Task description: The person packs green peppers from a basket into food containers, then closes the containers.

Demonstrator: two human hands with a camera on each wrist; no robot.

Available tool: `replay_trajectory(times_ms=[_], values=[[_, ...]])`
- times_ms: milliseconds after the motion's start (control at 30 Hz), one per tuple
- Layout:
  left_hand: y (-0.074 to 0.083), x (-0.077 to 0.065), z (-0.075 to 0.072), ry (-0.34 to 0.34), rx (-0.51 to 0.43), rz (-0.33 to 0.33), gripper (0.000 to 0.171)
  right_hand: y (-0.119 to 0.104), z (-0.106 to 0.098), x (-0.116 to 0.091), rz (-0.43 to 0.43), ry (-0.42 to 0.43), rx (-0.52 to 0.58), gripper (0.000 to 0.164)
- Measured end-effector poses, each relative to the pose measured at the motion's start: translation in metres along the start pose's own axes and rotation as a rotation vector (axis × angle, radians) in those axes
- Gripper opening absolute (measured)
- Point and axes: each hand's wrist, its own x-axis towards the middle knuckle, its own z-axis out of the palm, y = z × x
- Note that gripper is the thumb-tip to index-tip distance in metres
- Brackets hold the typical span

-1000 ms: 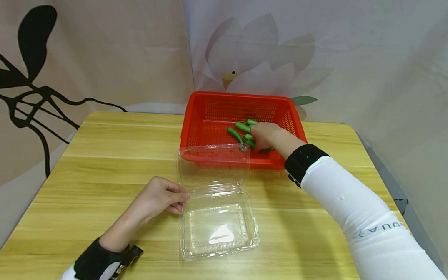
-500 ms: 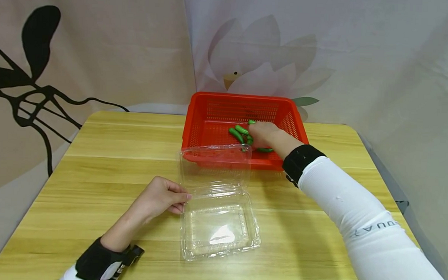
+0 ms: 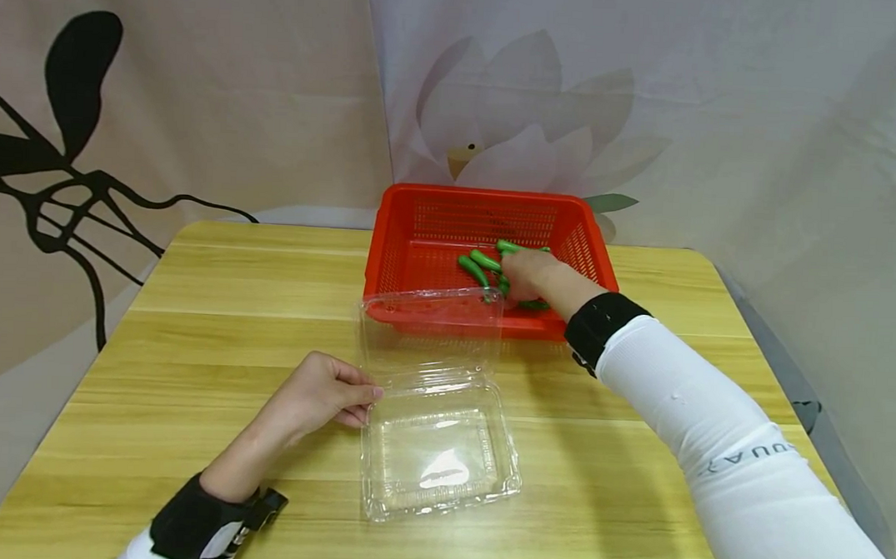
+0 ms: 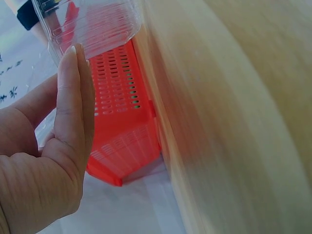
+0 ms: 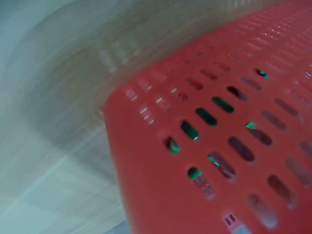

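In the head view, my left hand (image 3: 330, 395) pinches the left rim of a clear plastic clamshell box (image 3: 440, 454), thumb above. The box lies with its lid (image 3: 431, 329) raised, leaning toward a red basket (image 3: 497, 193) and overlapping its front in this view. In the left wrist view, my fingertips are right at the box's edge. My right hand (image 3: 532, 273) reaches down into the basket among several green chili peppers (image 3: 486, 261). Its fingertips are hidden, so I cannot tell whether it grips any. Through the basket's slots, the right wrist view shows bits of green pepper (image 5: 206, 116).
The basket stands at the back of the wooden table (image 3: 229, 303), near a printed cloth backdrop (image 3: 276, 97). Its perforated wall (image 5: 151, 185) fills much of the right wrist view. Black straps (image 3: 604, 324) circle both wrists.
My right hand has shifted slightly among the peppers, and more green now shows behind it. Some peppers have moved a little. The left hand and the box hold their place.
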Motion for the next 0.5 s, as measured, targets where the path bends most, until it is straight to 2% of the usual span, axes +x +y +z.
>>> replay_trajectory(times_ms=[500], values=[[-0.0009,0.0001,-0.0009,-0.001,0.009,-0.006,0.018,-0.0015,-0.0006,-0.0035,0.009,-0.087,-0.019,0.040]])
